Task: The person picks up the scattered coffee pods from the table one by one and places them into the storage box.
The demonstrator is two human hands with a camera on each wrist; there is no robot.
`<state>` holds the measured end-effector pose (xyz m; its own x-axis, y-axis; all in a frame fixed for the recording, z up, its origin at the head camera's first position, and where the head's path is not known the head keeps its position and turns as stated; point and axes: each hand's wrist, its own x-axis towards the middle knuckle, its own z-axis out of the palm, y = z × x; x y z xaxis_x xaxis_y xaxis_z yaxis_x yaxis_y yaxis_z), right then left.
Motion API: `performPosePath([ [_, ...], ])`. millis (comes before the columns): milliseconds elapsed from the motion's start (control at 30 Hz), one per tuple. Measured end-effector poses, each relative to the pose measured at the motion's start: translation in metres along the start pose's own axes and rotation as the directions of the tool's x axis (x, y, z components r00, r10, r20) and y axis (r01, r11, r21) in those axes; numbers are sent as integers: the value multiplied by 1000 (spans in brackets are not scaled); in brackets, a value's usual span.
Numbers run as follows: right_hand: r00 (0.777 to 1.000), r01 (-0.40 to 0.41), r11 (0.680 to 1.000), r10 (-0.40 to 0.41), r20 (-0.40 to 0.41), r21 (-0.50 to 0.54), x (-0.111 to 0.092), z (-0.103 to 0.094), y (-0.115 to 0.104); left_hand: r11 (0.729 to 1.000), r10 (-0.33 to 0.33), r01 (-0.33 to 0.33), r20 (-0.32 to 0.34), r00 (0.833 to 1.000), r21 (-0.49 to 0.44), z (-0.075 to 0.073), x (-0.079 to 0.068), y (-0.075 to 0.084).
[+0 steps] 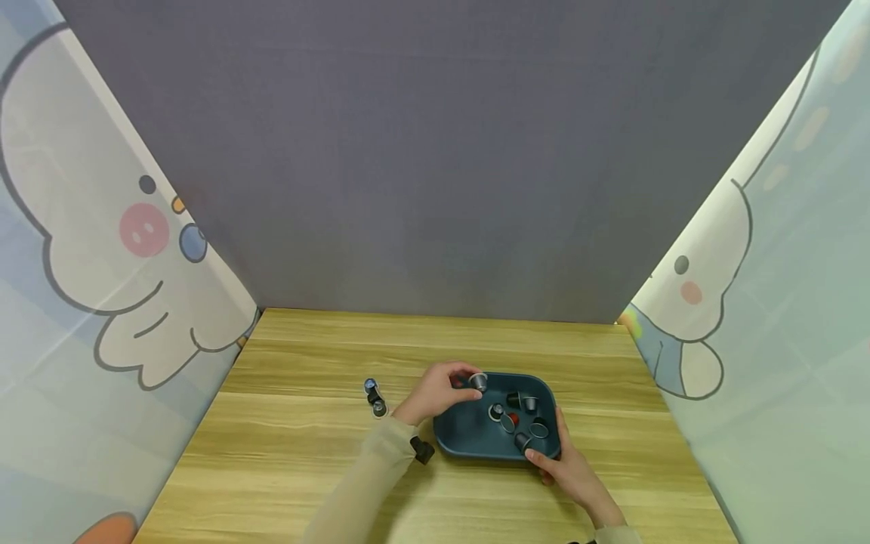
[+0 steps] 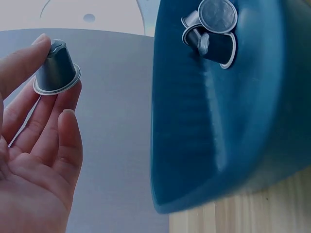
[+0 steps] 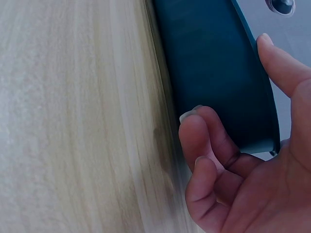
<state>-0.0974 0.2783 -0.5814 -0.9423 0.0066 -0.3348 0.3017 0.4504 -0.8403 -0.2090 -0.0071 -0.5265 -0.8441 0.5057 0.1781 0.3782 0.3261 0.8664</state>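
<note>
A grey coffee capsule [image 1: 479, 382] is pinched by my left hand [image 1: 432, 393] over the far left corner of a dark blue-green tray [image 1: 465, 432]. In the left wrist view, thumb and fingers grip this capsule [image 2: 56, 73] by its narrow end and rim. My right hand [image 1: 576, 470] holds the tray's near right corner. The right wrist view shows its thumb at the rim and its other fingers curled against the tray's outer wall [image 3: 214, 68]. Several more capsules lie in the tray, mostly toward its right side, among them a dark one [image 1: 522, 442] and a red one [image 1: 513, 418].
Left of the tray, on the wooden table [image 1: 285, 438], stands a small cluster of capsules, one with a blue top [image 1: 370, 384] and a dark one [image 1: 379, 409]. A grey panel [image 1: 435, 189] rises behind the table, with cartoon-printed sheets at both sides.
</note>
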Motion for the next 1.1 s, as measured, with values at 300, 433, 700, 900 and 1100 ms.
performPosePath([
  [300, 1000, 4, 1000, -4, 3, 8, 0, 0, 0, 1000, 1, 0, 51, 999, -15, 7, 13, 4],
  [433, 1000, 3, 1000, -3, 3, 1, 0, 0, -1, 1000, -15, 17, 64, 998, -25, 10, 19, 5],
  [700, 1000, 1, 1000, -1, 6, 11, 0, 0, -1, 1000, 16, -14, 97, 995, -18, 15, 35, 4],
  [900, 1000, -8, 1000, 8, 6, 2, 0, 0, -1, 1000, 8, -10, 131, 991, 17, 20, 49, 2],
  [1100, 1000, -8, 1000, 8, 6, -5, 1, -1, 0, 998, -4, -7, 157, 988, 66, 27, 59, 0],
])
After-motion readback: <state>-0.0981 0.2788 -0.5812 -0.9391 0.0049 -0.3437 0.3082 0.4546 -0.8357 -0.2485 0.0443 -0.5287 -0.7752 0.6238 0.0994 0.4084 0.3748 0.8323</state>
